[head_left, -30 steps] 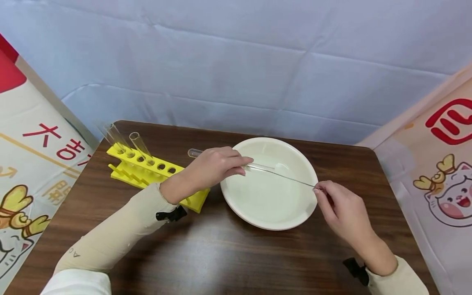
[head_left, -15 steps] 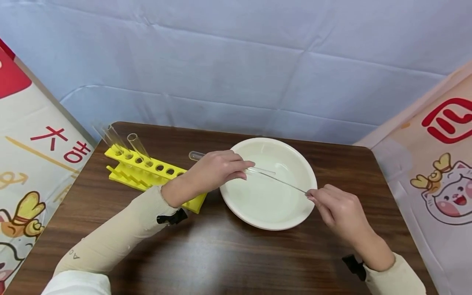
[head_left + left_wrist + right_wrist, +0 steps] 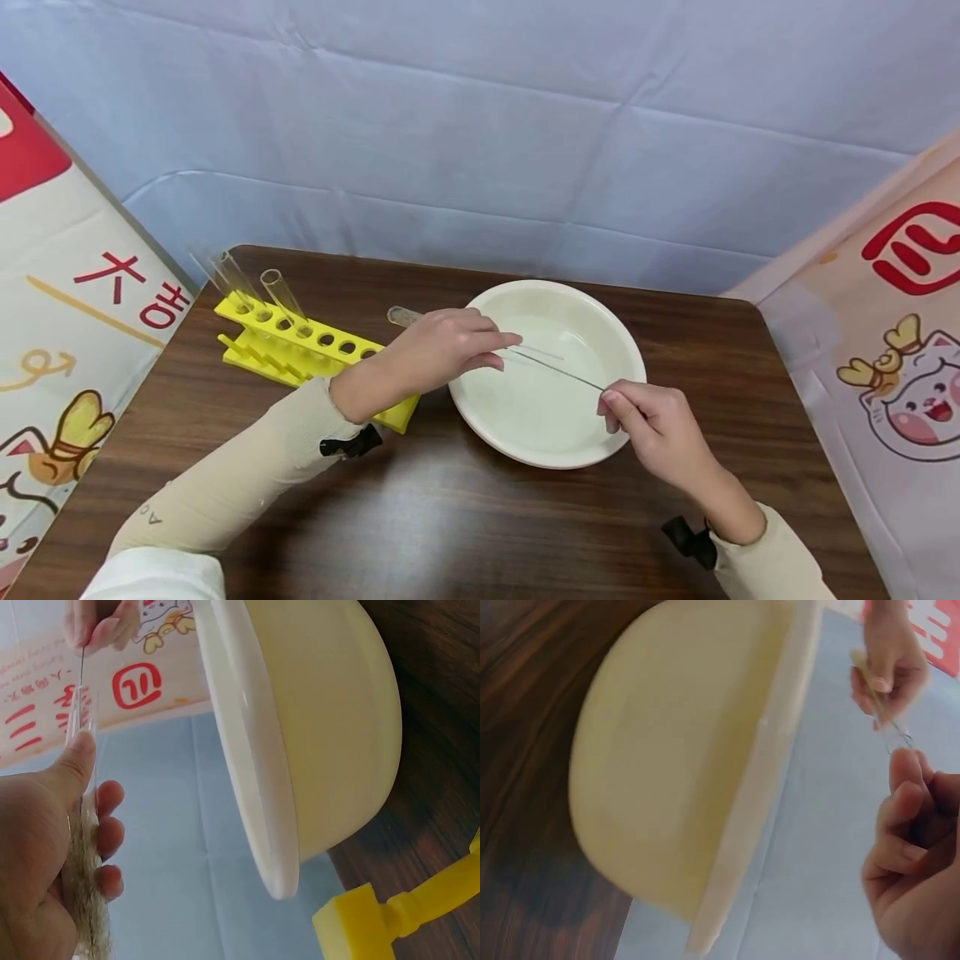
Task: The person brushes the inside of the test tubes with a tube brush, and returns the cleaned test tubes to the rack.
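Observation:
Over the white basin, my left hand grips a clear glass test tube, its rounded end pointing left. Inside the tube, the left wrist view shows the bristles of a test tube brush, with thumb and fingers wrapped round the glass. My right hand pinches the brush's thin twisted wire handle between thumb and fingers, above the basin's right part. The wire runs straight into the tube's mouth. Most of the tube's middle is hidden behind the left hand in the head view.
A yellow test tube rack stands left of the basin, partly under the left forearm. Several upright glass tubes fill its left holes. Everything stands on a dark wooden table with cloth screens behind and at the sides.
My right hand has moved left along the wire's line toward the left hand, and the exposed wire is shorter. Bristles now show at the tube's rounded end. The left hand stays nearly in place.

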Demonstrator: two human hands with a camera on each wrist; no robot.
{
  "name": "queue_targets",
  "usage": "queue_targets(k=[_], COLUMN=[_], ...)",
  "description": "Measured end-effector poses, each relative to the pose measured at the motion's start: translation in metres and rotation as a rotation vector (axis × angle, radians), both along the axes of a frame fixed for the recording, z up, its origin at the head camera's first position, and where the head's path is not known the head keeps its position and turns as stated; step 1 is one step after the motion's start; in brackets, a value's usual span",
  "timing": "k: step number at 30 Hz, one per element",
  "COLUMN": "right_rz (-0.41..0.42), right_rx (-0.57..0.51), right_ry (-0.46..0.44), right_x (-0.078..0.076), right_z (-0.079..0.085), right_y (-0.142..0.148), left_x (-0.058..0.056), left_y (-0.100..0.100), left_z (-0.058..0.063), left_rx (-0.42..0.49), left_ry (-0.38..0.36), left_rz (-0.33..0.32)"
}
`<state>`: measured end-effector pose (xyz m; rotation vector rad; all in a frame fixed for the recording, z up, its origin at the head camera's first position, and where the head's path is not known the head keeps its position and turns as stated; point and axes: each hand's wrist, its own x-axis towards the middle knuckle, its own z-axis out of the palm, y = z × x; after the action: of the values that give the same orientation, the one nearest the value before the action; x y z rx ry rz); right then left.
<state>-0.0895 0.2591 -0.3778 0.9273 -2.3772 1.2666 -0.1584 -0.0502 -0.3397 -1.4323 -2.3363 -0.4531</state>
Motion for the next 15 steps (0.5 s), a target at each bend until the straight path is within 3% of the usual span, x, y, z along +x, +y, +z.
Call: queue_targets(k=[5, 9, 12, 15], right_rz=[0.103, 0.181, 0.124, -0.010], right_rx=[-0.125, -0.135, -0.059, 0.108], right_ry=[-0.295, -0.457, -0.402, -0.121], right_x=[-0.003, -0.006, -0.006, -0.004], right_z=[0.011, 0.018, 0.017, 0.014], right_y=[0.001, 0.006, 0.010, 0.012], left_x=[0.002, 0.002, 0.001, 0.001], left_y=[0.003, 0.005, 0.006, 0.005], left_z=[-0.001, -0.004, -0.005, -0.004], left_rx=[-0.019, -0.011, 0.002, 0.008], left_ry=[0.007, 0.019, 0.011, -0.001], left_rz=[-0.011, -0.023, -0.026, -0.014])
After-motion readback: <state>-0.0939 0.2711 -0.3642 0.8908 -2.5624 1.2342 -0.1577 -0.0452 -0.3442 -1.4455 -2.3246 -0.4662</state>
